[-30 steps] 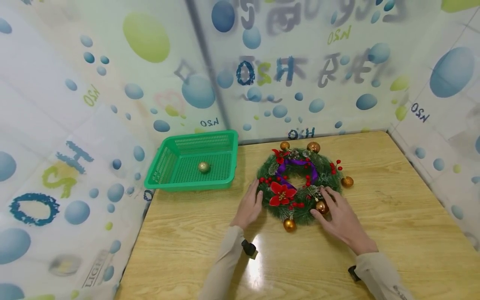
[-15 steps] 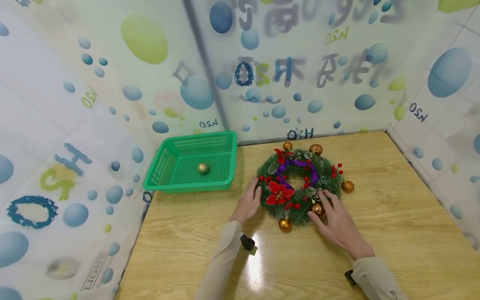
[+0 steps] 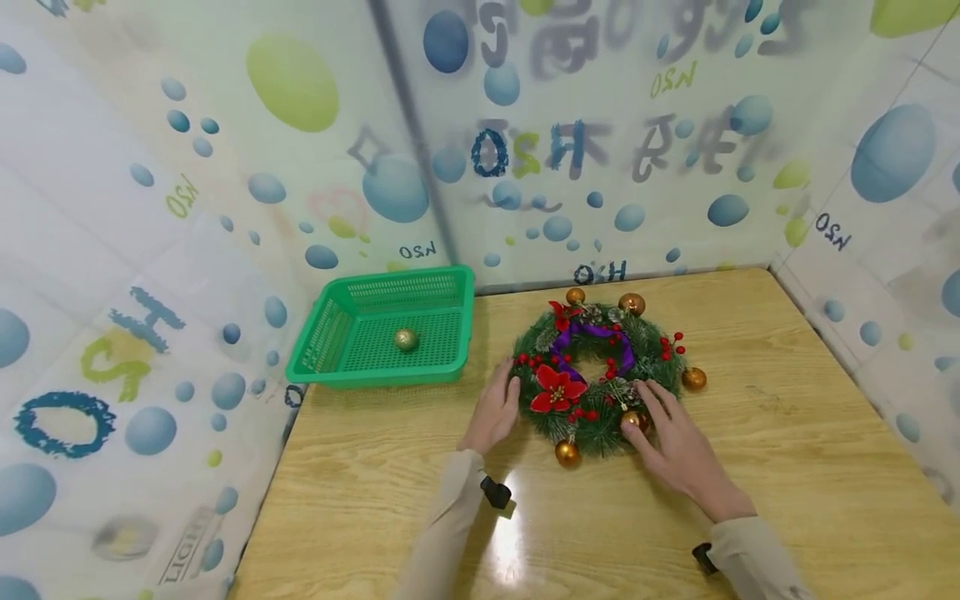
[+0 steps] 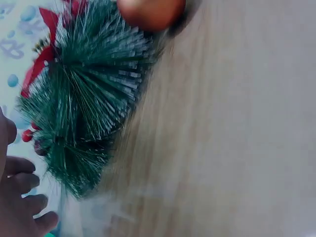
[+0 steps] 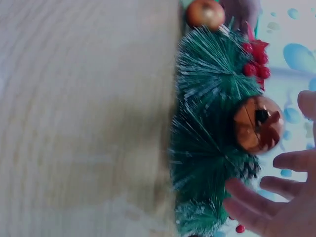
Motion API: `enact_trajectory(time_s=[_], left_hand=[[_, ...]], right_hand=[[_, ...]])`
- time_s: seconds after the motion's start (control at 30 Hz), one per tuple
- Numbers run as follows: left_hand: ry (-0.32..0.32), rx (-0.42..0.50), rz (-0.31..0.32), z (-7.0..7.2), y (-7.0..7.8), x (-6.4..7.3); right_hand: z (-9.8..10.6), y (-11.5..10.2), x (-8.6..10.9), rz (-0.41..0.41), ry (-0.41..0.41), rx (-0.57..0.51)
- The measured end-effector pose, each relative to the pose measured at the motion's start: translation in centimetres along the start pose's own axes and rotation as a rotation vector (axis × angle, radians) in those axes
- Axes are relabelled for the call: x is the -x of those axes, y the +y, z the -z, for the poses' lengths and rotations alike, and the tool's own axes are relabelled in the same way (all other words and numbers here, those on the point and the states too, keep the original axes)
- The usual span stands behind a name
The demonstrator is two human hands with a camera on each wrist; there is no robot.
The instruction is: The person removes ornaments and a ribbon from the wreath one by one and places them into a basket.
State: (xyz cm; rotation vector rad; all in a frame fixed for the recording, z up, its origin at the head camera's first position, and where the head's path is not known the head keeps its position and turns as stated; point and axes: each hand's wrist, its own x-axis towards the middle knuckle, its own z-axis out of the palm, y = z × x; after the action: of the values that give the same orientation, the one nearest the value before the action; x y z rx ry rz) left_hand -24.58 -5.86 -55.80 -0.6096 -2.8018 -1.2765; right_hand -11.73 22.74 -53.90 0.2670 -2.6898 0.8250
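A green Christmas wreath (image 3: 600,435) lies flat on the wooden table, trimmed with red poinsettias (image 3: 557,389), red berries, a purple ribbon (image 3: 592,328) and several copper and gold baubles. My left hand (image 3: 493,410) rests at the wreath's left edge, its fingers loosely extended. On the front right, my right hand (image 3: 684,454) has its fingertips over the greenery and its thumb at a shiny copper bauble (image 5: 258,124). The right wrist view shows those fingers (image 5: 284,187) spread, not curled round the bauble. In the left wrist view, the left fingers (image 4: 24,182) sit beside the pine needles.
A green plastic basket (image 3: 375,382) stands at the back left of the table, holding one gold glitter ball (image 3: 406,339). Walls covered with a bubble-patterned sheet (image 3: 397,187) border the table at the back and both sides.
The wreath has turned slightly clockwise: its front poinsettia and baubles shifted left, its back baubles right. My right hand moved a little left with it, and its thumb came over the copper bauble.
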Motion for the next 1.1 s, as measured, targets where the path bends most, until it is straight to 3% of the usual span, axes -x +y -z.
enact_trajectory(time_s=[0.2, 0.33, 0.5, 0.77, 1.1], left_hand=[[0.041, -0.04, -0.036, -0.3, 1.3, 2.6], [-0.006, -0.027, -0.042, -1.2, 2.5, 4.1], [-0.078, 0.027, -0.018, -2.6, 3.0, 5.3], [-0.053, 0.049, -0.017, -3.2, 2.8, 5.8], [-0.068, 0.014, 0.007, -3.0, 2.1, 5.4]], right_hand=[[1.5, 1.8, -0.4, -0.006, 0.059, -0.011], [1.8, 3.1, -0.6, -0.019, 0.086, -0.006], [1.2, 3.9, -0.5, -0.072, 0.031, -0.033], [0.3, 3.8, -0.6, -0.147, -0.081, -0.098], [0.2, 3.3, -0.4, -0.172, -0.143, -0.147]])
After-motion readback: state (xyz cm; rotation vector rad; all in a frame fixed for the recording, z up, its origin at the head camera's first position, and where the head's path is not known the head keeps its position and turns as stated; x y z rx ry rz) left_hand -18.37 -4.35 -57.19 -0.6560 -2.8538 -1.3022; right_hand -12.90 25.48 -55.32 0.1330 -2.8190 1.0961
